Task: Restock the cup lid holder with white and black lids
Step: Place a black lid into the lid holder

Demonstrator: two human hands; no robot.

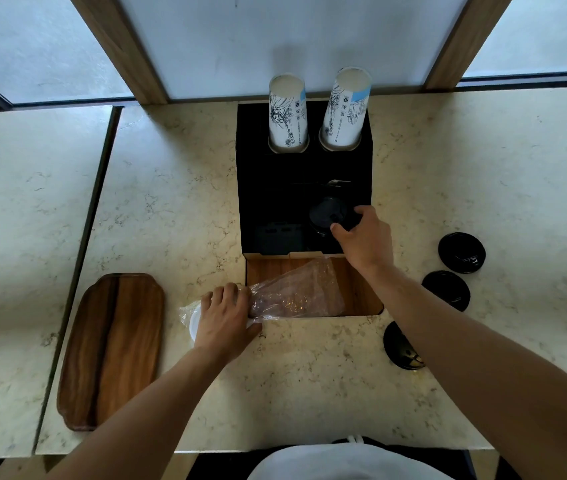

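A black lid holder (257, 188) stands on the marble counter, with two stacks of paper cups (288, 112) in its back holes. My right hand (365, 240) grips a black lid (327, 213) over the holder's right front compartment. The left front compartment (280, 233) looks dark, its contents unclear. My left hand (226, 318) presses on a clear plastic sleeve (295, 292) that holds white lids (194, 323), mostly hidden under the hand. Three loose black lids (461, 252) (446, 289) (400, 348) lie on the counter to the right.
A wooden tray (112, 348) lies at the left front of the counter. A small wooden board (358, 289) sits under the sleeve, in front of the holder. A seam (98, 188) splits the counter on the left. Windows and wooden posts stand behind.
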